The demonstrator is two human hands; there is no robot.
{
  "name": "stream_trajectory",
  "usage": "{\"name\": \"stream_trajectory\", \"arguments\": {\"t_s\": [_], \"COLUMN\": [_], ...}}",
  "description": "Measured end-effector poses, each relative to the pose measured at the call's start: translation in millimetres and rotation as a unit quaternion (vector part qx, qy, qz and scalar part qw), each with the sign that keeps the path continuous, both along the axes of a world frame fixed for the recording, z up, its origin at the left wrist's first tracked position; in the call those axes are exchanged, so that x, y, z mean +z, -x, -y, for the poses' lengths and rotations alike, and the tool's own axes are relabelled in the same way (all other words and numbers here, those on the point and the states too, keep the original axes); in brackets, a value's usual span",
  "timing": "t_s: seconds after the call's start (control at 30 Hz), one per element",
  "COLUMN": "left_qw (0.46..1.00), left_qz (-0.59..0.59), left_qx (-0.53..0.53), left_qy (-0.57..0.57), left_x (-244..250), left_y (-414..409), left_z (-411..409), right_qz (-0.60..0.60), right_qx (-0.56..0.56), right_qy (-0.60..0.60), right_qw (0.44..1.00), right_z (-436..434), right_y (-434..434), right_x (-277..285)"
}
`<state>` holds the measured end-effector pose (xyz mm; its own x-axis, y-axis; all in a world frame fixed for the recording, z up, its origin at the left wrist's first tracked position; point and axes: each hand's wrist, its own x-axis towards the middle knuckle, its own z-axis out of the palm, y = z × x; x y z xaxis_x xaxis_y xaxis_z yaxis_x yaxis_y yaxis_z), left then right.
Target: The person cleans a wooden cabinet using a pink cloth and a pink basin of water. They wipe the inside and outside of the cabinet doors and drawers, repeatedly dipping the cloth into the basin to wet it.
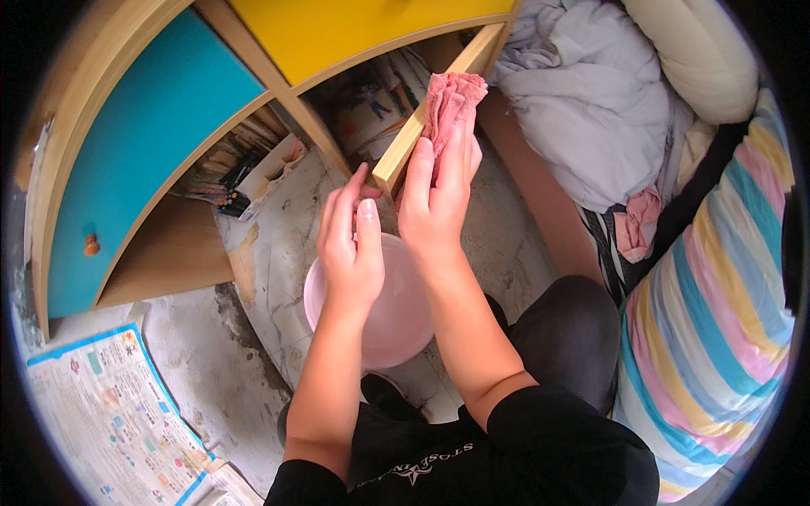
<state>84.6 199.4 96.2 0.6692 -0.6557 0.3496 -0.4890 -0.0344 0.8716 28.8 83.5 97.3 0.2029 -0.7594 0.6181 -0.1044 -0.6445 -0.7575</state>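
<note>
A folded pink cloth (pixel 450 104) is in my right hand (pixel 440 190), pressed along the right face of an open wooden cabinet door (pixel 411 142) seen nearly edge-on. My left hand (pixel 348 237) is by the door's near corner, thumb apart from the fingers and nothing visible in it. Whether its fingertips touch the door I cannot tell. Below both hands, a pink basin (pixel 398 316) rests on the floor, partly covered by my forearms. The door belongs to a low cabinet whose yellow panel (pixel 367 31) is above the opening.
Books and papers (pixel 380 95) fill the compartment behind the door. To the left are a teal cabinet door (pixel 145 152) with a round knob and a white box (pixel 269 177). A printed sheet (pixel 114 411) lies lower left. Grey bedding (pixel 582 107) and a striped cloth (pixel 709 303) border the right.
</note>
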Motion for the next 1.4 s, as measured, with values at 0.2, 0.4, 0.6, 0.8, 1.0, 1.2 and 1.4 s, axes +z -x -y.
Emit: {"name": "stream_trajectory", "arguments": {"t_s": [0.2, 0.4, 0.6, 0.8, 1.0, 1.2, 1.4], "left_qw": [0.993, 0.989, 0.989, 0.993, 0.992, 0.992, 0.989], "left_qz": [-0.065, -0.085, -0.054, -0.060, -0.046, -0.067, -0.056], "left_qx": [0.024, 0.094, 0.110, 0.089, 0.094, 0.092, 0.120], "left_qy": [-0.092, -0.082, -0.084, -0.057, -0.068, -0.053, -0.060], "left_x": [24, 14, 0, -5, -13, -18, -9], "left_y": [-10, -14, -38, -51, -66, -72, -83], "left_z": [-56, -121, -142, -132, -147, -152, -171], "right_qz": [-0.043, 0.040, 0.136, 0.002, 0.063, 0.067, 0.096], "right_qx": [0.052, 0.077, -0.047, -0.008, -0.035, 0.032, -0.021], "right_qy": [0.093, 0.215, 0.333, 0.407, 0.402, 0.359, 0.415], "right_qw": [0.993, 0.973, 0.932, 0.913, 0.913, 0.930, 0.905], "right_z": [-18, -38, -28, 17, -10, -11, -45], "right_y": [-36, -90, -129, -138, -160, -161, -177], "right_x": [3, 35, 102, 44, 90, 28, 86]}}
